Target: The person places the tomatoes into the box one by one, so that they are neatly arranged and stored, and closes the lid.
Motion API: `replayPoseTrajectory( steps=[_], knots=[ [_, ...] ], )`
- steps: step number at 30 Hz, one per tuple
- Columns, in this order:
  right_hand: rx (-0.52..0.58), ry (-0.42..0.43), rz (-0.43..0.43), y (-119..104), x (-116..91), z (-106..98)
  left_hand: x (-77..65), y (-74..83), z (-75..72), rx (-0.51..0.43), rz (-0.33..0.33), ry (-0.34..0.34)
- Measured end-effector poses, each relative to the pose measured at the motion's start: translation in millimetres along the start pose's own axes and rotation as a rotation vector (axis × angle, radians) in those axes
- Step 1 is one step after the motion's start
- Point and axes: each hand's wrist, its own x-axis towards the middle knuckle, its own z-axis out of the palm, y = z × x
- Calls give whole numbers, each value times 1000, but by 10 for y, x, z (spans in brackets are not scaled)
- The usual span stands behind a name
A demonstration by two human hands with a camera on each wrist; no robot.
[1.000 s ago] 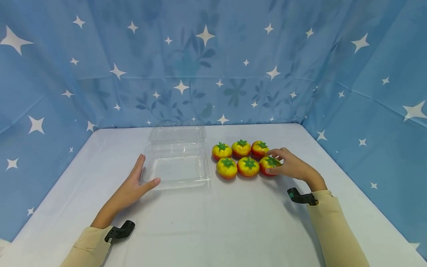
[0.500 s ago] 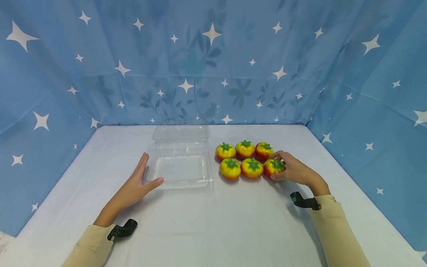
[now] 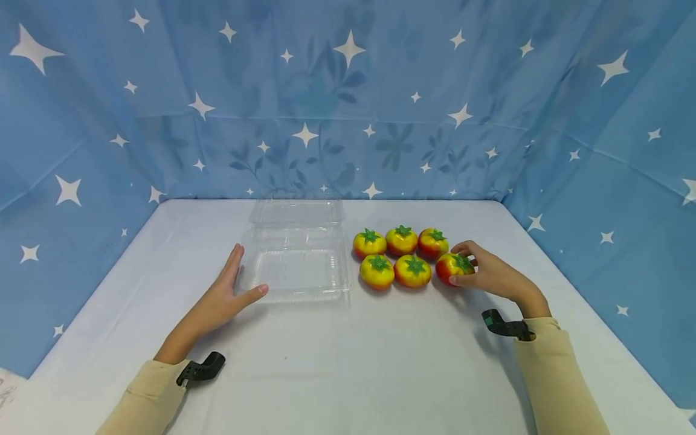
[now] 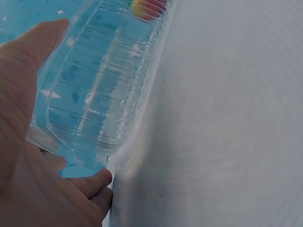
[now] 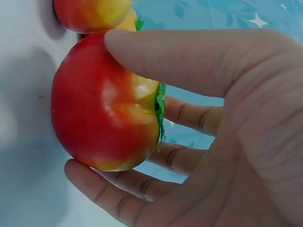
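My right hand (image 3: pixel 492 276) grips a red-and-yellow toy tomato (image 3: pixel 451 267) with a green leafy top, the front right one of a small group. In the right wrist view the thumb lies on one side of this tomato (image 5: pixel 102 109) and the fingers reach round the other. A clear plastic clamshell box (image 3: pixel 293 296) lies with its lid (image 3: pixel 296 212) folded back. At the box's left side is my left hand (image 3: pixel 220 305), fingers straight and thumb spread toward the front edge. In the left wrist view the thumb and fingers lie close around the clear box wall (image 4: pixel 94 90).
Several more toy tomatoes stand in two rows: front ones (image 3: pixel 377 272) (image 3: pixel 412 271) and back ones (image 3: pixel 370 244) (image 3: pixel 401 241) (image 3: pixel 433 244), right of the box. Underneath is a white tablecloth (image 3: pixel 337 362). A blue star-patterned curtain (image 3: pixel 326 90) encloses the back and sides.
The right hand's thumb and fingers have come round the front right tomato. It has shifted a little right, leaving a gap to its neighbour. The left hand stays beside the box.
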Motion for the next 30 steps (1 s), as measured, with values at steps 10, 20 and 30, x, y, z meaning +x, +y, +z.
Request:
replayPoseTrajectory(
  steps=[10, 20, 30],
  knots=[
    [41, 27, -81, -100, -50, -99, -4, 35, -18, 3, 3, 3],
    [173, 5, -199, -365, 87, -11, -8, 29, -24, 0, 0, -4],
    [270, -38, -306, -636, 278, 111, -19, 32, -12, -6, 1, -9]
  ],
)
